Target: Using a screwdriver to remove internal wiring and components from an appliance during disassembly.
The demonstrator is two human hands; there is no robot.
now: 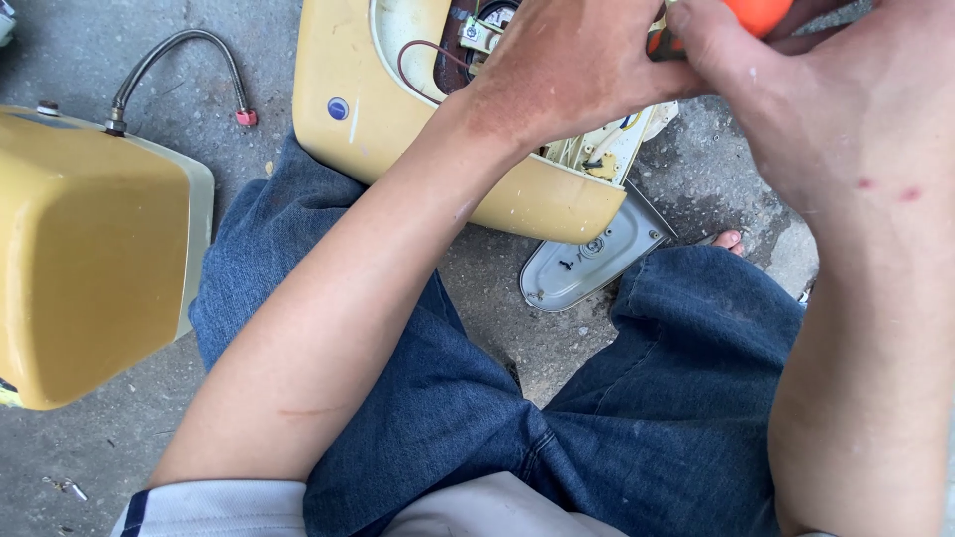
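Note:
A yellow appliance casing (pixel 388 119) lies on the concrete between my knees, with its round opening showing wires and a small metal part (pixel 479 33). My left hand (pixel 572 65) rests over that opening, fingers bent down onto the inner parts. My right hand (pixel 816 89) is at the top right, closed around a tool with an orange handle (pixel 758 12). The tool's tip is hidden behind my left hand.
A second yellow casing (pixel 90 254) with a braided metal hose (pixel 179 55) stands at the left. A grey plastic cover plate (pixel 589 261) lies on the ground under the open casing. My blue jeans (pixel 477 398) fill the lower frame; a bare toe (pixel 729 240) shows.

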